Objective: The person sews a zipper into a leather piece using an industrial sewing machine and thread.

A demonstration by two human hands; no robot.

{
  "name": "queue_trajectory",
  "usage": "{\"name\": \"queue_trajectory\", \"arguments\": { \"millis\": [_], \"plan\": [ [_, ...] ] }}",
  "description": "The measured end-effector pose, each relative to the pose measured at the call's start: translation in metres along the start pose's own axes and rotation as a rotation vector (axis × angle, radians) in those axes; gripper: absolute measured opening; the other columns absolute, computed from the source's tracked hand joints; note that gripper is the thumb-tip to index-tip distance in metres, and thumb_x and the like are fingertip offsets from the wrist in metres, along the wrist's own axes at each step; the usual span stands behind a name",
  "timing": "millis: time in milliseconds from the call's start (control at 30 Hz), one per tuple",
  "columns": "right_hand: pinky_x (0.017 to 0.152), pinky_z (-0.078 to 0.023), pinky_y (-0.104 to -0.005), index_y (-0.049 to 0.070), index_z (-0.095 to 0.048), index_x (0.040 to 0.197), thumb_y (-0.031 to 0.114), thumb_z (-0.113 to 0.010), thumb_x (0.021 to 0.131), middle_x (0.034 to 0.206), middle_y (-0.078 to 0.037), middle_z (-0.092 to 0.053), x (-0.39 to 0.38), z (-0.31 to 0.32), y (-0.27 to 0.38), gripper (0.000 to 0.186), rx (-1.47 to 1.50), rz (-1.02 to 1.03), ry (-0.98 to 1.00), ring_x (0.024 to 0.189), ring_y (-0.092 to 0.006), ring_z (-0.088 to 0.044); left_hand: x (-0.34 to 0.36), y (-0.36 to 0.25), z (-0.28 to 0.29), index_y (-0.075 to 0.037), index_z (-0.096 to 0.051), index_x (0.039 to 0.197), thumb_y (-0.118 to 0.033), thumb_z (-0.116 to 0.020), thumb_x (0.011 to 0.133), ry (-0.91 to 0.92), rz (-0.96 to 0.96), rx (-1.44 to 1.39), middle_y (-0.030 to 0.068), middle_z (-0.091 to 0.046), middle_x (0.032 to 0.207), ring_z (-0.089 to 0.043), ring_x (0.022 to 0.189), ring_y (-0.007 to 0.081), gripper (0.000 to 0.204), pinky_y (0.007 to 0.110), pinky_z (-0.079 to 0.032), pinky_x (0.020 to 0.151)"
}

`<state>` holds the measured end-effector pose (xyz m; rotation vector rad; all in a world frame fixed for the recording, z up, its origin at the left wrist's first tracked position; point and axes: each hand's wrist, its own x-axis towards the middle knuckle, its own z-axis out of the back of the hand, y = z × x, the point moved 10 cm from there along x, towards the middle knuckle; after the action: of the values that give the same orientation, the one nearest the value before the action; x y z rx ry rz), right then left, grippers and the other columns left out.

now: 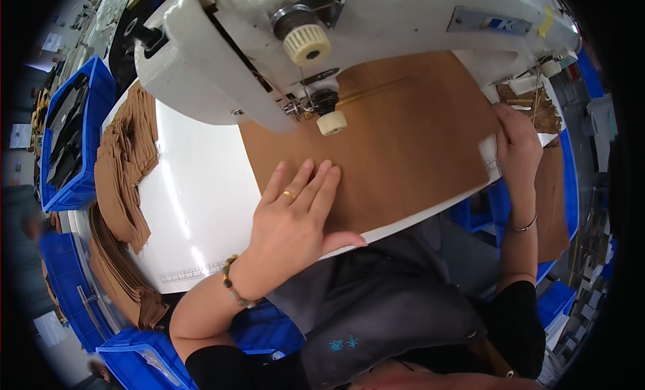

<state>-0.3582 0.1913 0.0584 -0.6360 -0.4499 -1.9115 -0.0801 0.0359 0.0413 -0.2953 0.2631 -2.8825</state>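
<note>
A large brown fabric panel (416, 161) lies flat on the white table of a sewing machine (201, 61). Part of the panel passes beneath the machine's arm, by the needle area. My left hand (292, 212) rests flat on its near left portion, fingers stretched out and thumb over the near edge. At the panel's right edge, my right hand (519, 138) has its fingers closed on the fabric; the fingertips are partly hidden. A cream knob (331, 123) sits low on the machine head, just beyond my left fingertips.
Brown fabric pieces (124, 165) are heaped on the table's left side, with a folded brown stack (121, 269) hanging below. A blue crate (79, 135) of dark pieces stands farther left. More brown fabric (552, 202) hangs at right over a blue bin.
</note>
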Motion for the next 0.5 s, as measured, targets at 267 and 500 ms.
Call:
{"name": "queue_trajectory", "arguments": {
  "millis": [267,500],
  "plan": [
    [0.085,-0.058,-0.0396,0.006,-0.075,0.101,0.015,-0.077,0.087,0.111,-0.008,-0.075,0.054,-0.003,0.118,0.018,0.343,0.357,0.035,0.100,-0.0280,-0.072,-0.008,0.018,0.000,-0.006,-0.066,0.135,-0.045,-0.081,0.079,0.005,-0.057,0.094,0.0093,-0.068,0.137,-0.065,0.127,0.0308,0.070,0.048,-0.047,0.109],
    [0.098,-0.051,-0.0398,0.007,-0.074,0.112,0.037,-0.073,0.090,0.125,-0.008,-0.071,0.053,-0.069,0.212,0.037,0.530,0.629,0.328,0.118,-0.0267,-0.065,0.010,0.067,-0.010,0.005,-0.056,0.141,-0.062,-0.078,0.073,0.049,0.180,0.083,0.0210,-0.059,0.144,-0.051,0.140,0.0392,0.098,0.050,-0.040,0.114]
  ]
}}
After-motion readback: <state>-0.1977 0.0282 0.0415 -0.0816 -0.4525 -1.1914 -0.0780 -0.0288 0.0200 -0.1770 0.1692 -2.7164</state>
